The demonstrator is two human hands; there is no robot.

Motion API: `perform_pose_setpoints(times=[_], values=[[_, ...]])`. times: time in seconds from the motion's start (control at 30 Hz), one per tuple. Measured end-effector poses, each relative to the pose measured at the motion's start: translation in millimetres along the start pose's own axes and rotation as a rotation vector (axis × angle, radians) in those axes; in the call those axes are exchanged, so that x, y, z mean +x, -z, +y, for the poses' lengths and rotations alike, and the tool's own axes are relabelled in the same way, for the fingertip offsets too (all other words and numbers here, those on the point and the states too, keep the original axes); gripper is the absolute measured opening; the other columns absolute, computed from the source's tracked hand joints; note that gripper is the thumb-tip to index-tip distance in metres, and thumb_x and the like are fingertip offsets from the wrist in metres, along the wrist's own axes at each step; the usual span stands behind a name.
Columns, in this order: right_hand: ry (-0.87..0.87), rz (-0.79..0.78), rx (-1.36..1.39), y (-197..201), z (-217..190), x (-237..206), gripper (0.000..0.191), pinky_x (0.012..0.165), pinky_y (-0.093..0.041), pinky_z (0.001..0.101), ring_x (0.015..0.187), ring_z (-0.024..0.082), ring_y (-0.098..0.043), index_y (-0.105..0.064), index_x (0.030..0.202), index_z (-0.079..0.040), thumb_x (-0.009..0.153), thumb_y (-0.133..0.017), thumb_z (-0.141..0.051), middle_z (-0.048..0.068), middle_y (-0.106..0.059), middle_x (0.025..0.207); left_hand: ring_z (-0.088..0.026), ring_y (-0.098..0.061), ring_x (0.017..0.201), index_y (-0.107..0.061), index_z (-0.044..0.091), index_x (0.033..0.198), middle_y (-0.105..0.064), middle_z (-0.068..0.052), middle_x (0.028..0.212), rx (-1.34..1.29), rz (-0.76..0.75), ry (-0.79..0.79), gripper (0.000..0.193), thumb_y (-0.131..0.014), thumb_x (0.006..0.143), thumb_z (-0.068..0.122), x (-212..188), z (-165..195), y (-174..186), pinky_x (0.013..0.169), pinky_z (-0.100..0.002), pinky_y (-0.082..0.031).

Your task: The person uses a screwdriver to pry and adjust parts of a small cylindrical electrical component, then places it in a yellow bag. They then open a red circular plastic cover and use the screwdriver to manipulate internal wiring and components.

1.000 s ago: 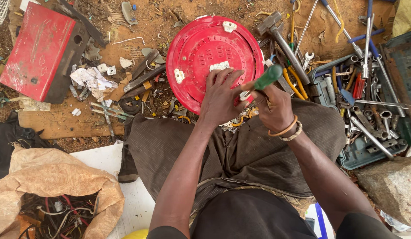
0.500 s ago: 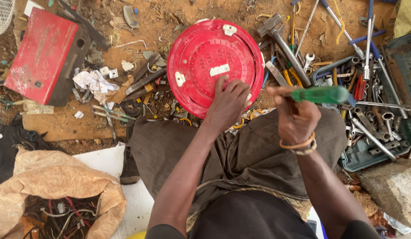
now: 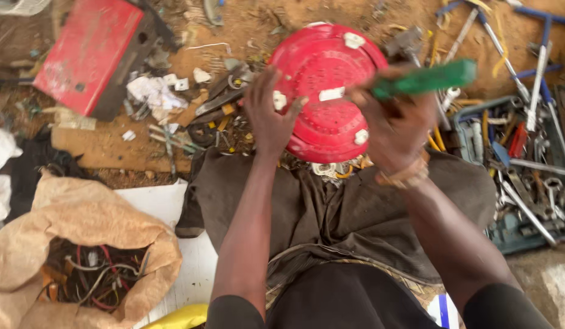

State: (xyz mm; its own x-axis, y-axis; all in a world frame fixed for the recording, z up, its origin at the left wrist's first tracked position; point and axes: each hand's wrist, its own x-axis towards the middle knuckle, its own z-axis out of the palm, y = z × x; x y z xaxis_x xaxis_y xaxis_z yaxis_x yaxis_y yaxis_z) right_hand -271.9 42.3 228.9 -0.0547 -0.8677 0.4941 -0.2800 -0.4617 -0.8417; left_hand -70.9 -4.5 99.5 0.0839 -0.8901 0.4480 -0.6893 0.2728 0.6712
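Head view, our left hand point(image 3: 271, 119) spread flat on the round red plastic cover point(image 3: 327, 91) at upper centre, our right hand point(image 3: 395, 125) fisted around a green-handled screwdriver point(image 3: 425, 79).

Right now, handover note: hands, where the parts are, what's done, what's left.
Left hand: flat on the left edge of the red round cover, steadying it.
Right hand: gripping a green-handled tool, blurred; its tip is hidden over the cover's right side.
Cover sits on the dirt just past the person's lap, white clips visible around its face.
Loose hand tools fill the tray at right; red metal case lies upper left; sack of wires lower left.
Done: cover is braced, tool in hand.
Left: cover looks still whole; nothing has visibly come off it.
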Motion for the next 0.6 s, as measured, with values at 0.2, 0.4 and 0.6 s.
perform_pose_setpoints(times=[0.2, 0.4, 0.6], values=[[-0.063, -0.081, 0.146, -95.5, 25.1, 23.6, 0.037, 0.076, -0.06, 0.0236, 0.094, 0.014, -0.072, -0.053, 0.128, -0.003, 0.103, -0.08, 0.005, 0.009, -0.069, 0.107, -0.032, -0.045, 0.143, -0.069, 0.013, 0.121, -0.054, -0.007, 0.148, -0.104, 0.094, -0.013, 0.051, -0.09, 0.081, 0.035, -7.2, -25.1, -1.8, 0.121, -0.049, -0.039], [-0.046, -0.166, -0.036, -106.3, 32.9, 18.9, 0.035, 0.076, -0.062, 0.0243, 0.097, 0.014, -0.074, -0.052, 0.127, -0.002, 0.105, -0.079, 0.0, 0.009, -0.071, 0.109, -0.029, -0.049, 0.141, -0.073, 0.013, 0.1, -0.056, -0.003, 0.146, -0.192, 0.075, 0.063, 0.029, -0.09, 0.082, 0.029, -6.0, -36.1, 0.9, 0.121, -0.048, -0.039], [-0.002, -0.191, -0.154, -119.1, 24.1, 26.5, 0.042, 0.079, -0.066, 0.0258, 0.094, 0.016, -0.076, -0.051, 0.125, -0.003, 0.103, -0.086, -0.008, 0.009, -0.069, 0.107, -0.03, -0.046, 0.142, -0.074, 0.017, 0.096, -0.057, -0.002, 0.142, -0.218, 0.068, 0.109, 0.023, -0.089, 0.081, 0.026, -6.3, -44.5, -1.3, 0.121, -0.047, -0.038]])
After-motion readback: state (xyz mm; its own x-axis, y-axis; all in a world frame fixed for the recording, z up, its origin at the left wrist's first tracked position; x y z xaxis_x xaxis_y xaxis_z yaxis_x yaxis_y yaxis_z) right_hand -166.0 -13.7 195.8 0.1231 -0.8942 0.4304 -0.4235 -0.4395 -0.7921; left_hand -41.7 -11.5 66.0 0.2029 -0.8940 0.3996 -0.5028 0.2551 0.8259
